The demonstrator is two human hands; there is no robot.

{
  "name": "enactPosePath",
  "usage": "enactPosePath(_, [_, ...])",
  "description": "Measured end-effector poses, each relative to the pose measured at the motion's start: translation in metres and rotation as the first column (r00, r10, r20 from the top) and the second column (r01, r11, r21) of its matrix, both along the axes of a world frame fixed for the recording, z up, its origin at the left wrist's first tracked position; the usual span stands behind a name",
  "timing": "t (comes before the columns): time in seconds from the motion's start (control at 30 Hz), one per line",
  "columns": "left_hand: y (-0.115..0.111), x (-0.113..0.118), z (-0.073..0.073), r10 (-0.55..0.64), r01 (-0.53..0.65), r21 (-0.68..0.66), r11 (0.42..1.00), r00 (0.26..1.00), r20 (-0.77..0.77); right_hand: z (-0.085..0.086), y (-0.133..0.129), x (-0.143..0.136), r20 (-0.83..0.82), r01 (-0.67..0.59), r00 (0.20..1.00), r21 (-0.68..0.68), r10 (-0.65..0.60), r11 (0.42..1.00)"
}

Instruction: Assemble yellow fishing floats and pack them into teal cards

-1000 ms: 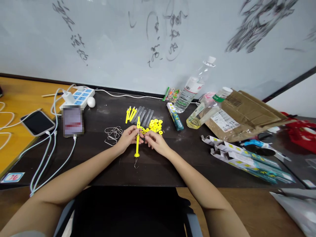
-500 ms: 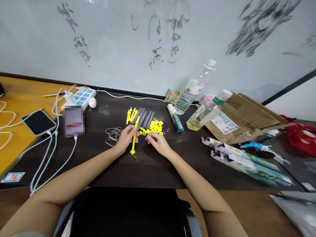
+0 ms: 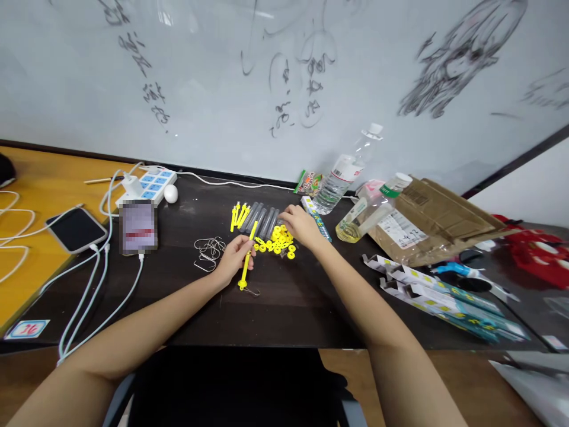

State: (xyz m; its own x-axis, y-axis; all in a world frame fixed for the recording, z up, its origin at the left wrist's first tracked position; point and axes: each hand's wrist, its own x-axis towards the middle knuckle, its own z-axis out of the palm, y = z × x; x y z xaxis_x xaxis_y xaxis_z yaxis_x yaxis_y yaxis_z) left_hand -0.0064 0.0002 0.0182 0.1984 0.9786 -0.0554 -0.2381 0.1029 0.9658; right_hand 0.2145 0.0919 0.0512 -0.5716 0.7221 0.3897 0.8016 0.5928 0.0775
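Observation:
My left hand (image 3: 237, 255) is closed on a long yellow plastic stick (image 3: 245, 271), with a wire hook (image 3: 253, 292) hanging at its near end. My right hand (image 3: 299, 223) reaches to the right end of the dark clear tubes (image 3: 263, 221); its fingertips are bent down beside them, and what they touch is too small to make out. Several yellow rings (image 3: 280, 238) lie just below it. Left of the tubes are more yellow sticks (image 3: 239, 216). A tangle of metal hooks (image 3: 210, 251) lies left of my left hand.
A water bottle (image 3: 340, 181), a bottle of yellow liquid (image 3: 371, 209) and a brown parcel (image 3: 427, 219) stand or lie to the right, with long teal boxes (image 3: 448, 299) nearer. At the left are a power strip (image 3: 153, 185), phones (image 3: 77, 228) and white cables (image 3: 84, 302).
My right hand has moved up and to the right, away from the stick, to the tubes. My left hand still holds the yellow stick. The camera view has shifted slightly.

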Motion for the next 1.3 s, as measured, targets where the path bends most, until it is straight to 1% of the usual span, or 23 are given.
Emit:
enactPosePath(0.1, [0.000,0.000,-0.001,-0.002,0.002,0.003,1.000,1.000,0.006,0.001,0.030,-0.003,0.273,-0.032,0.962,0.003,0.030,0.999])
enactPosePath(0.2, [0.001,-0.001,-0.001,0.002,-0.002,-0.002,1.000,1.000,0.006,0.000,0.048,-0.006,0.437,-0.088,0.895,-0.017,0.087,0.996])
enactPosePath(0.33, [0.004,-0.002,-0.002,0.019,-0.019,-0.018,1.000,1.000,0.001,0.003,0.058,-0.008,0.549,-0.104,0.828,-0.050,0.114,0.993])
enactPosePath(0.43, [0.005,-0.002,-0.003,0.023,-0.023,-0.021,1.000,1.000,0.001,0.006,0.059,-0.011,0.600,-0.103,0.790,-0.074,0.127,0.992])
enactPosePath(0.53, [0.004,-0.002,-0.002,0.010,-0.010,-0.017,1.000,1.000,0.004,0.009,0.056,-0.016,0.624,-0.108,0.771,-0.072,0.130,0.992])
enactPosePath(0.7, [0.004,-0.002,-0.003,0.005,-0.005,-0.022,1.000,1.000,0.003,0.011,0.052,-0.021,0.634,-0.104,0.761,-0.090,0.137,0.991])
enactPosePath(0.97, [0.007,-0.004,-0.006,-0.003,0.004,-0.036,0.999,1.000,0.007,0.008,0.047,-0.018,0.648,-0.094,0.751,-0.088,0.129,0.992])
enactPosePath(1.07, [0.007,-0.005,-0.007,-0.009,0.009,-0.032,0.999,1.000,0.010,0.013,0.041,-0.013,0.635,-0.063,0.766,-0.072,0.095,0.995])
enactPosePath(1.13, [0.006,-0.004,-0.007,-0.014,0.014,-0.028,1.000,1.000,0.008,0.019,0.037,-0.007,0.608,-0.027,0.792,-0.061,0.058,0.998])
enactPosePath(1.2, [0.005,-0.004,-0.006,-0.016,0.016,-0.028,0.999,1.000,0.003,0.024,0.033,0.000,0.528,0.009,0.849,-0.048,0.017,0.999])
enactPosePath(1.23, [0.005,-0.004,-0.006,-0.015,0.015,-0.029,0.999,1.000,0.000,0.026,0.030,0.002,0.452,0.025,0.892,-0.048,-0.001,0.999])
enactPosePath(1.27, [0.004,-0.004,-0.005,-0.017,0.017,-0.028,0.999,1.000,-0.004,0.027,0.027,0.004,0.339,0.041,0.941,-0.055,-0.020,0.998])
enactPosePath(1.3, [0.004,-0.004,-0.005,-0.024,0.023,-0.023,0.999,1.000,-0.007,0.027,0.023,0.005,0.187,0.049,0.982,-0.075,-0.034,0.996])
